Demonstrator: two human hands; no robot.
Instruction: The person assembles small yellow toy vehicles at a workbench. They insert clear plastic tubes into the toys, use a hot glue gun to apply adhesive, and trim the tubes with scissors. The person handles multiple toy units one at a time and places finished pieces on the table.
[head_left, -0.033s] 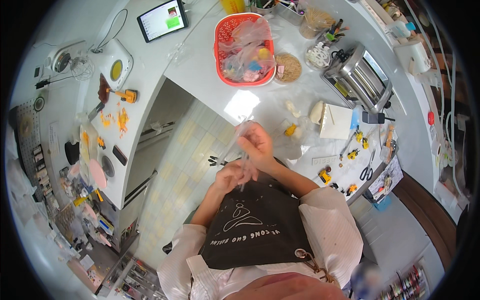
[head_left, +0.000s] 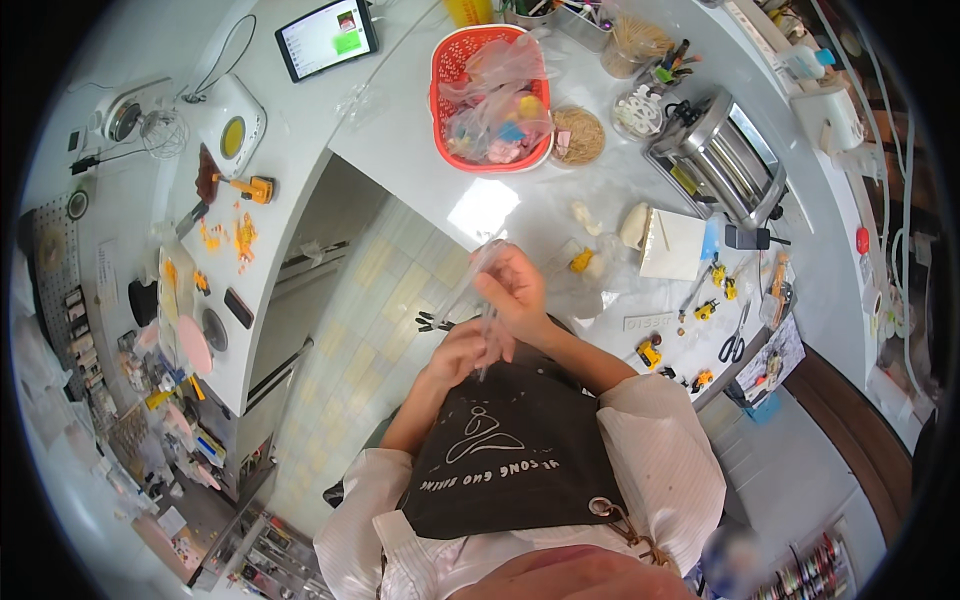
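In front of my dark apron [head_left: 500, 440], both hands are closed on a thin clear plastic bag [head_left: 462, 290]. My right hand [head_left: 515, 290] pinches its upper part, where the film spreads out to the left. Lower down and nearer to me, my left hand [head_left: 462, 352] grips the gathered film, with a narrow strip hanging below its fingers. What the bag holds, if anything, I cannot make out. On the white table beyond my right hand lie a yellow lump [head_left: 581, 260] and pale dough-like pieces [head_left: 586, 217] beside more clear film.
A red basket [head_left: 441, 115] of bagged coloured lumps stands at the far middle. To the right are a steel roller machine [head_left: 715, 160], a white pad [head_left: 672, 243], scissors [head_left: 733, 346] and small yellow toy vehicles [head_left: 649, 352]. A tablet [head_left: 326, 40] and a scale [head_left: 232, 135] sit at left.
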